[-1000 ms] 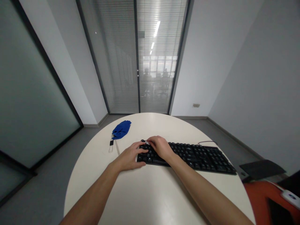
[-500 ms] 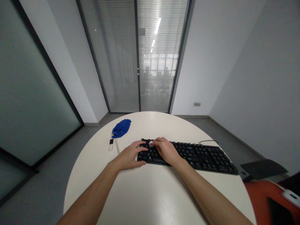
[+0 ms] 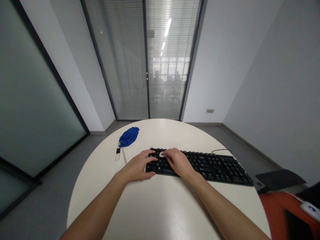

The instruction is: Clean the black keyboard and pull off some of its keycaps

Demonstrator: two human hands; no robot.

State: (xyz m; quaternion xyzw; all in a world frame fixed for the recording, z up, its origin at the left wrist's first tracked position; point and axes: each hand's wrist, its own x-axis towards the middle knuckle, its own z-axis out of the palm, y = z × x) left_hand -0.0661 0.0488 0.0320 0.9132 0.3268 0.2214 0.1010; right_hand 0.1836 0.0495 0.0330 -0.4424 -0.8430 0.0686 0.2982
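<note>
1. The black keyboard (image 3: 200, 164) lies across the middle of the round white table (image 3: 155, 206), running from centre to the right, with its thin cable (image 3: 221, 151) looping off the far right edge.
2. The left hand (image 3: 138, 166) rests at the keyboard's left end, fingers loosely spread, with the tips laid over the near-left keys as if steadying it.
3. The right hand (image 3: 177, 161) sits on the keys just right of the left one, fingers curled down and pinching a small white wad (image 3: 162, 154), perhaps a wipe or cotton pad, against the far-left key rows.
4. Judging by the position, the wiping is at the left end only; the long middle and right stretch of keys looks not yet reached. Whether the left rows are done cannot be told.
5. Far left on the table lies a crumpled blue cloth (image 3: 129, 136), and near it a small black tag on a strap (image 3: 118, 151).
6. Key legends are too small to read; no brand or label is legible anywhere.
</note>
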